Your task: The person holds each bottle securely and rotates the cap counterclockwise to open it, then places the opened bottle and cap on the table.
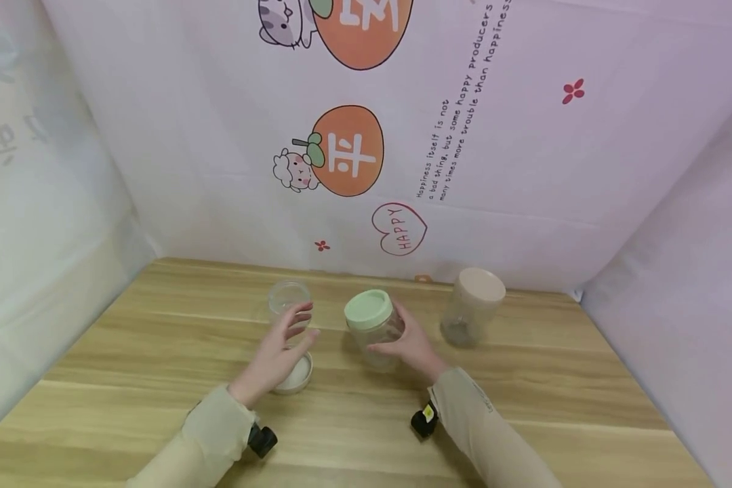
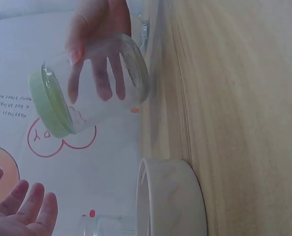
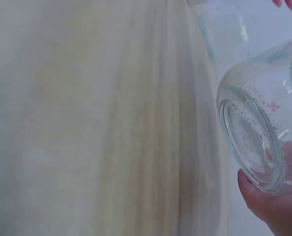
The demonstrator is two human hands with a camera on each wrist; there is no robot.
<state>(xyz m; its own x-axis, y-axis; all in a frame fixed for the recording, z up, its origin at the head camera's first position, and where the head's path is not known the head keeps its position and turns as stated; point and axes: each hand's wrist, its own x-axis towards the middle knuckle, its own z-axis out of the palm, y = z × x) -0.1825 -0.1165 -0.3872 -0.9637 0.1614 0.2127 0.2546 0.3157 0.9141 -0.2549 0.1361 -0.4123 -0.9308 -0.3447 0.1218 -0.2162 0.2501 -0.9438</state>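
Observation:
My right hand (image 1: 417, 346) grips a clear glass jar (image 1: 366, 341) round its side. A pale green lid (image 1: 368, 309) sits on that jar. In the left wrist view the jar (image 2: 94, 81) is tilted, with the fingers showing through the glass. Its round base faces the right wrist camera, where a fingertip (image 3: 247, 184) lies against the lower edge. To the left of the jar, my left hand (image 1: 274, 356) hovers with spread fingers and holds nothing. Below it on the table lies an off-white lid (image 1: 297, 375), hollow side up.
Behind the left hand stands a glass jar without a lid (image 1: 287, 297). Another glass jar (image 1: 471, 308), topped with a beige-pink lid, stands at the back right. A printed cloth (image 1: 512, 169) hangs behind the wooden table (image 1: 524, 379), with white cloth at both sides.

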